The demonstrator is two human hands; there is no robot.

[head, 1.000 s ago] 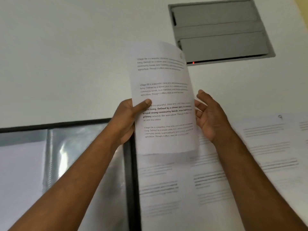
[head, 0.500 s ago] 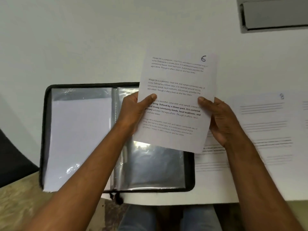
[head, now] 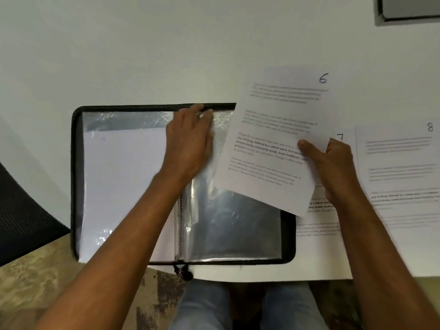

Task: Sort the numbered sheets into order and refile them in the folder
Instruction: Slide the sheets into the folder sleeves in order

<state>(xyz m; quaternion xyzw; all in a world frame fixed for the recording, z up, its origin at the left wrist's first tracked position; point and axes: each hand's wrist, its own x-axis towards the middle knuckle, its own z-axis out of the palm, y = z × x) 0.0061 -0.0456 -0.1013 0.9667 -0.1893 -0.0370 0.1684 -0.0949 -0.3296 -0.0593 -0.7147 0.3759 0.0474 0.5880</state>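
The left hand [head: 190,141] lay over the open folder [head: 76,182], palm down, near the top of its middle spine. Its fingers were nearly straight and reached toward the upper edge of the right-side plastic sleeve [head: 233,229]; they touched or almost touched the sleeve, and they gripped nothing. The left forearm crossed the lower part of the left page of the folder.

The right hand [head: 333,163] held the sheet marked 6 [head: 273,129] at its right edge. The thumb lay on the printed face and the other fingers were curled behind the paper, so the sheet was pinched between them. The sheet was lifted and tilted, its top leaning to the right, and its lower left part hung over the right half of the folder.

The folder was black with a zipper border, and it lay open and flat on the white table [head: 119,55], close to the near edge. Its left sleeve contained a white sheet [head: 123,182]; the right sleeve looked transparent and shiny.

To the right of the folder, the sheet marked 7 [head: 321,229] lay on the table, partly covered by the held sheet and the right hand. Just beside it, further right, lay the sheet marked 8 [head: 400,163]. The printed text on all sheets was blurred.
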